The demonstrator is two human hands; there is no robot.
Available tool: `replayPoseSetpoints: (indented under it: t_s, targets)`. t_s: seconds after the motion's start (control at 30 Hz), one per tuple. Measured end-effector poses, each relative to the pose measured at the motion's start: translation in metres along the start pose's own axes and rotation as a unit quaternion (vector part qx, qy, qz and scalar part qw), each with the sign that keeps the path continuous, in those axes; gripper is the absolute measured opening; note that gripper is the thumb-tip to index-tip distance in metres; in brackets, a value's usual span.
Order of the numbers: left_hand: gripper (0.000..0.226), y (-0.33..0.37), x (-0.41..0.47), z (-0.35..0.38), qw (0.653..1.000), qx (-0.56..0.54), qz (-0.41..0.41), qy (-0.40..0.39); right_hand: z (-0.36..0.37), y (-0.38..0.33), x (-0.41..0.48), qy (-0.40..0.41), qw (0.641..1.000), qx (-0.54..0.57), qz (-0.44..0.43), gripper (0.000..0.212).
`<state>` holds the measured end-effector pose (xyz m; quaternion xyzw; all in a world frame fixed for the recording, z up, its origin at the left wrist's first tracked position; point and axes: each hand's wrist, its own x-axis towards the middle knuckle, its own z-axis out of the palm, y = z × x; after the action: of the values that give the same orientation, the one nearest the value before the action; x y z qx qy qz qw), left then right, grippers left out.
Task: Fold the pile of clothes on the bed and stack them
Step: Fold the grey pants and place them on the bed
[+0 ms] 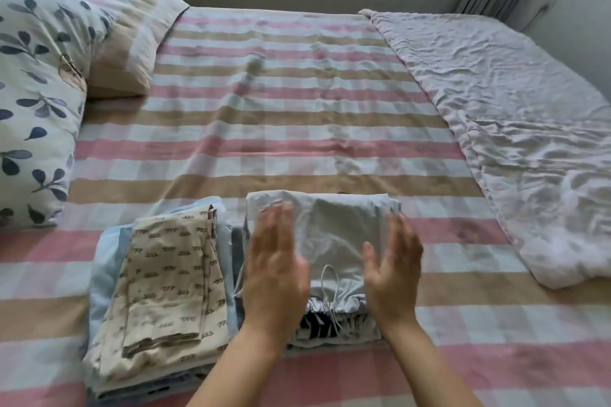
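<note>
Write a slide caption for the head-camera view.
Left hand and right hand, both open, over a folded grey garment, beside a stack topped by beige patterned cloth, on a striped bed.

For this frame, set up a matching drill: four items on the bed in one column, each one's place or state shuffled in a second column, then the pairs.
Items
1. beige patterned garment
2. grey drawstring garment
3. leaf-print pillow
4. pale quilt

Place or state
A. crumpled, along the right side
B. top of the left stack
C. far left edge
D. top of the right stack, below the left hand and right hand

Pairs: 1-B, 2-D, 3-C, 4-A
</note>
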<state>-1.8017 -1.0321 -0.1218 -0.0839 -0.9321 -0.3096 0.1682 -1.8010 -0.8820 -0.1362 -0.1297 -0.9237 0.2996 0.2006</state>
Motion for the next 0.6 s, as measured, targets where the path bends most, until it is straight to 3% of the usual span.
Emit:
replayPoseSetpoints:
  t_s: [0.1, 0.2, 0.3, 0.47, 0.6]
  targets:
    - [0.056, 0.012, 0.025, 0.031, 0.978, 0.106, 0.009, -0.181, 0.016, -0.01, 0.018, -0.12, 0.981, -0.114, -0.098, 0.054]
    - [0.053, -0.006, 0.033, 0.067, 0.946, 0.176, -0.041, -0.268, 0.045, 0.014, 0.025, -0.214, 0.948, -0.225, -0.07, 0.055]
    - [0.051, -0.029, 0.029, 0.091, 0.948, 0.156, -0.074, -0.266, 0.071, 0.034, 0.024, -0.239, 0.945, -0.215, -0.058, 0.056]
    - [0.059, -0.049, 0.012, 0.118, 0.962, 0.105, -0.086, -0.236, 0.092, 0.052, 0.016, -0.159, 0.967, -0.178, -0.094, 0.059]
    - [0.059, -0.055, 0.011, 0.124, 0.971, 0.023, -0.1, -0.215, 0.101, 0.06, 0.018, -0.148, 0.976, -0.138, -0.079, 0.06]
